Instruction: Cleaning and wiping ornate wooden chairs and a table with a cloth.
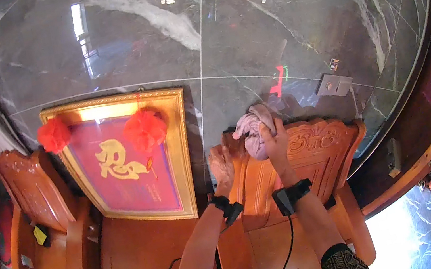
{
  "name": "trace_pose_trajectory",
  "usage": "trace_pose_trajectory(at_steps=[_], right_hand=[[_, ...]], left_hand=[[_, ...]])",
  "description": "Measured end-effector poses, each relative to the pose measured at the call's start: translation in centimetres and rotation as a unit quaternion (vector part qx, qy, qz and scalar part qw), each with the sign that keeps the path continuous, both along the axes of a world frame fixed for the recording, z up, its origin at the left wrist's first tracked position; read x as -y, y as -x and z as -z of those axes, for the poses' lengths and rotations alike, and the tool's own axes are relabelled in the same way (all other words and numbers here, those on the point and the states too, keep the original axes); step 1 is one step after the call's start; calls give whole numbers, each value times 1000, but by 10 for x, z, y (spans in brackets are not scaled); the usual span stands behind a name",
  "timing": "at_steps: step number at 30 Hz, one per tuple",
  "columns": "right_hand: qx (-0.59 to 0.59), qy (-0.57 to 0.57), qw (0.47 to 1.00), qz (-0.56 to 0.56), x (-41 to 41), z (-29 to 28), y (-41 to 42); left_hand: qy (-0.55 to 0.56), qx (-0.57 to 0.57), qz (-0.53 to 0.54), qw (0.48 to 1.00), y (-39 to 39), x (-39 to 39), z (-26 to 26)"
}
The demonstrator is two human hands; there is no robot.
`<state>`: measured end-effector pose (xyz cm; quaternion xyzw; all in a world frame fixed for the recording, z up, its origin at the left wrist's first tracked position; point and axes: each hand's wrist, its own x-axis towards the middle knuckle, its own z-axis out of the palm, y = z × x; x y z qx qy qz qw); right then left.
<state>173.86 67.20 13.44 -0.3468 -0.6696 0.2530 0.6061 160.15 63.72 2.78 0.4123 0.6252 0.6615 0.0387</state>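
Note:
My right hand (pixel 275 141) grips a crumpled pinkish-grey cloth (pixel 255 127) at the top of a carved wooden chair back (pixel 307 140). My left hand (pixel 222 167) is beside the left edge of the same chair back, with no loose object seen in it. Its fingers are slightly bent, and whether they touch the wood is hard to tell. Both wrists wear black straps with small devices, and a cable (pixel 293 246) runs down from the right one. Below the arms lies the chair's wooden seat (pixel 277 249).
A gold-framed picture (pixel 180 153) with red pompoms (pixel 144 129) leans on a wooden surface (pixel 141 251) at left. Another carved chair (pixel 34 188) stands farther left. Behind is a grey marble-tiled wall (pixel 132 54) with a switch plate (pixel 334 84). A dark wooden door frame (pixel 410 109) curves along the right.

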Motion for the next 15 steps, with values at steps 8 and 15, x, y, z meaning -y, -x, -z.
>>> trace_pose_trajectory(at_steps=[8,15], right_hand=[[336,-231,911,58,-22,17,65],[400,-188,895,-63,-48,34,64]], left_hand=[[13,-89,-74,993,1,-57,72],[-71,30,-38,996,-12,-47,18]])
